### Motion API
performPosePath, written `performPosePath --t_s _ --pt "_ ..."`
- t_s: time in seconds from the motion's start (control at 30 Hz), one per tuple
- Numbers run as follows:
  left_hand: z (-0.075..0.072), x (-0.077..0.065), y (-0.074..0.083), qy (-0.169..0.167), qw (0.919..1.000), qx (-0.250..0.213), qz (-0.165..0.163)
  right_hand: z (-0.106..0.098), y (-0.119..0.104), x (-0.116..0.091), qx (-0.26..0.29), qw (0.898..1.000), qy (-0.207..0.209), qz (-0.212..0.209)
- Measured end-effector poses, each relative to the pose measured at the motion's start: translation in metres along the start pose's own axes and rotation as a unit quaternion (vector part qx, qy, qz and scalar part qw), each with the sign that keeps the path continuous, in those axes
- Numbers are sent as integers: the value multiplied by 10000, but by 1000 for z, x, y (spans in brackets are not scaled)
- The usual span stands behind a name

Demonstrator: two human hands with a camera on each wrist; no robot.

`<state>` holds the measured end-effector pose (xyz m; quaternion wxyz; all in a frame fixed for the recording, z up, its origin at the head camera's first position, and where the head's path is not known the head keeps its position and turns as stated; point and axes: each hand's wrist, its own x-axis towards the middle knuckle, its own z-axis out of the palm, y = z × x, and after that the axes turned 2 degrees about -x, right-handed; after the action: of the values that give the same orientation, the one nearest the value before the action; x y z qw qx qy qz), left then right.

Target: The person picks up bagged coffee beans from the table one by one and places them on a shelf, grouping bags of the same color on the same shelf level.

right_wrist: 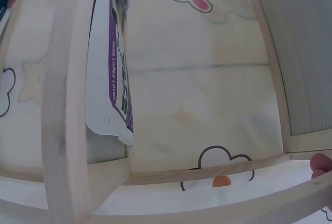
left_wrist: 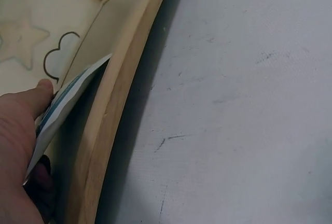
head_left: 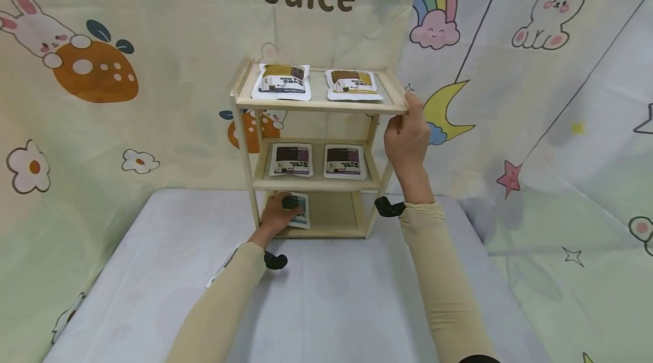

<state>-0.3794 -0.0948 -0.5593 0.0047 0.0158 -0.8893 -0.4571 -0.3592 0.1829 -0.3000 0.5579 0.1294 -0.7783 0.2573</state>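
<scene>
My left hand [head_left: 278,212] reaches into the bottom level of a three-tier wooden shelf rack [head_left: 316,185], at its left side. It pinches a white pouch [head_left: 304,212] with a dark teal print. In the left wrist view the thumb lies over the pouch [left_wrist: 67,99] and fingers show beneath it. The pouch is tilted there, its far edge by the shelf's front rail [left_wrist: 116,86]. My right hand [head_left: 408,139] grips the rack's top right front corner. Only a fingertip [right_wrist: 321,166] of that hand shows in the right wrist view.
Two yellow-and-brown pouches [head_left: 282,83] [head_left: 353,85] lie on the top tier. Two dark-and-purple pouches [head_left: 291,160] [head_left: 344,161] lie on the middle tier. A white edge [head_left: 219,272] shows beside my left sleeve on the pale table [head_left: 331,295]. A printed cloth [head_left: 194,68] hangs behind.
</scene>
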Motion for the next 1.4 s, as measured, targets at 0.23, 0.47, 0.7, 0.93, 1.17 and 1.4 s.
performPosePath --t_s 0.23,0.47,0.7,0.93,1.17,1.4 --pt "5 -2 3 318 9990 328 -5 2 0 0 27 10000 34 -27" --pt "8 -7 9 632 9947 800 -138 1 -1 -1 60 10000 -1 -13" --pt "8 -13 9 892 9903 1055 -131 0 -2 0 98 9999 -34 60" --pt "9 -19 6 1023 9898 990 -90 0 -2 -1 138 9999 -79 40" --pt "12 -24 2 1097 9901 872 82 0 -1 -1 181 9998 -77 55" --pt "14 -32 0 1200 9894 726 373 0 -1 -2 144 9998 -120 77"
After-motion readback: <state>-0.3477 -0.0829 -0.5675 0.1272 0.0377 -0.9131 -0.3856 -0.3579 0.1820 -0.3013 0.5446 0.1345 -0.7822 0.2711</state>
